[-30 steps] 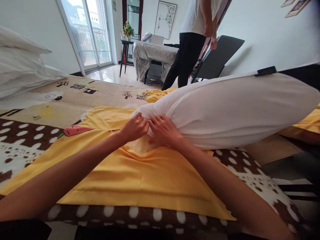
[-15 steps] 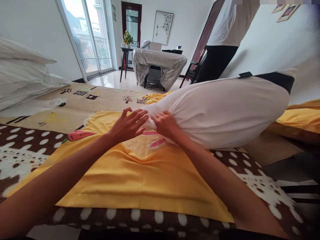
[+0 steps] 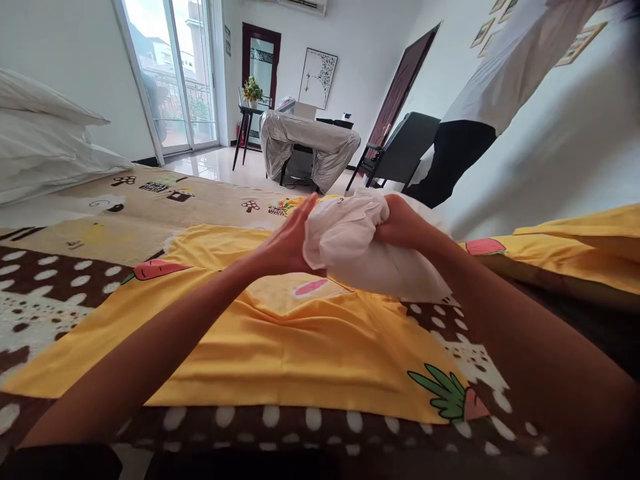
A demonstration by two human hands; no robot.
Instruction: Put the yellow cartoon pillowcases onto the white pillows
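Note:
A white pillow (image 3: 385, 267) is bunched up above the bed, its near end crumpled between my hands. My right hand (image 3: 400, 223) is closed on the folded fabric from the right. On the left side, my left hand (image 3: 287, 243) cups the pillow's end, fingers fairly straight above and thumb below. Under both arms a yellow pillowcase (image 3: 280, 360) lies spread out, printed with a carrot at the left, a carrot top at the lower right and a pink shape in the middle. The pillow's far part is partly hidden by my right hand and forearm.
A patterned brown and beige blanket (image 3: 50, 293) covers the bed. White pillows (image 3: 45, 147) are stacked at the left, and yellow bedding (image 3: 575, 247) lies at the right. Beyond stand a plastic-covered table (image 3: 300, 127), a dark chair (image 3: 410, 147) and a person (image 3: 505, 80).
The pillow's near end has been lifted and bunched up. My right hand has moved right and up with the fabric; my left hand has moved right onto the pillow's end.

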